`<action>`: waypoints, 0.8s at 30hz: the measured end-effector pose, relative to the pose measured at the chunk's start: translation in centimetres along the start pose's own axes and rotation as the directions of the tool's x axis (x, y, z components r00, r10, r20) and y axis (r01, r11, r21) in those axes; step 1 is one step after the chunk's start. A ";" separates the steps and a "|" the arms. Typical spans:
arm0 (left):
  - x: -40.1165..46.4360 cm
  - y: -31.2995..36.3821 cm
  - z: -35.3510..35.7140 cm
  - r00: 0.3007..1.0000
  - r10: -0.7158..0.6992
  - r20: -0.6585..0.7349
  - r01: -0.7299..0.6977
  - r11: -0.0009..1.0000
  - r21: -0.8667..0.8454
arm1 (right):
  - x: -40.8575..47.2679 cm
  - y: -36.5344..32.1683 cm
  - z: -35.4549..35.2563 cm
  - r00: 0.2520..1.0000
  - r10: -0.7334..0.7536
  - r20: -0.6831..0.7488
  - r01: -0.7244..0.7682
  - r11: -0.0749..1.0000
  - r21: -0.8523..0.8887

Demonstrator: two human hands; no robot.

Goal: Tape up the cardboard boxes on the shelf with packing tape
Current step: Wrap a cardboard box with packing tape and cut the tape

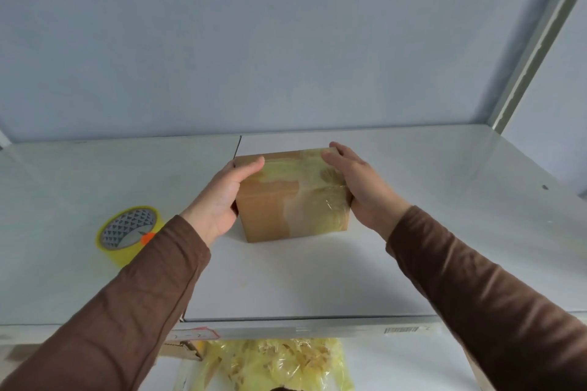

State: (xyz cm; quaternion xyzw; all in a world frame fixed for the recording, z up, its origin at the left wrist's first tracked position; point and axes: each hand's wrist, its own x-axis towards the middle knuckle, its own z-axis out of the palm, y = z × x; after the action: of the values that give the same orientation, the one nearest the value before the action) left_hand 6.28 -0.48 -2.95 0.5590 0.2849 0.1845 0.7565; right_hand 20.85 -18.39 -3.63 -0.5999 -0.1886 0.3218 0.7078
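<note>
A small brown cardboard box (270,209) stands on the white shelf (413,200), with yellowish clear tape over its top and the right part of its front. My left hand (222,200) grips the box's left side, thumb lying over the top edge. My right hand (355,181) holds the right side, fingers curled over the far top corner. A roll of yellowish packing tape (128,233) with an orange tab lies flat on the shelf to the left of my left forearm.
The shelf's back wall is pale blue, and a grey metal upright (533,51) rises at the right. Another shelf board runs overhead. Below the front edge lies a heap of crumpled yellowish used tape (279,365) beside a piece of cardboard (184,349).
</note>
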 end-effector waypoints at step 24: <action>-2.6 -3.4 4.5 0.985 0.171 0.021 -0.172 0.983 0.068 | 7.2 -3.6 0.9 0.984 -0.169 -0.058 0.074 0.679 -0.730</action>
State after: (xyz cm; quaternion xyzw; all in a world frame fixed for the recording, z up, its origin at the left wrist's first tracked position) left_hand 7.00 -6.36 -4.63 0.6088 0.2360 0.2349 0.7200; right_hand 26.24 -13.07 -0.80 -0.8349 -0.2965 0.1364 0.4432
